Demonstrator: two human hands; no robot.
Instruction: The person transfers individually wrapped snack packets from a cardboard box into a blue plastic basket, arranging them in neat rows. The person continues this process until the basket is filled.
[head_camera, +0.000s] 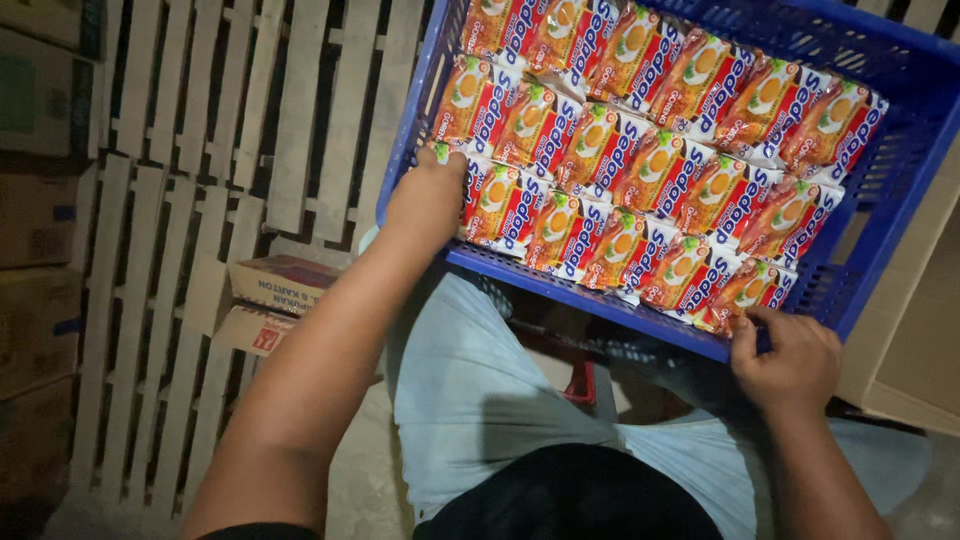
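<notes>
Blue plastic crate (905, 190) sat at twelve o'clock, packed with orange noodle packets (640, 170). Left hand (425, 200) pressed the nine o'clock end packet, fingers curled; right hand (785, 360) pinched the five o'clock corner packet. Tidying rows, seemingly; the rows wanted squaring up next.

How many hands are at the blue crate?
2. The left hand rests on packets at the left of the blue crate; the right hand grips its near right corner.
</notes>
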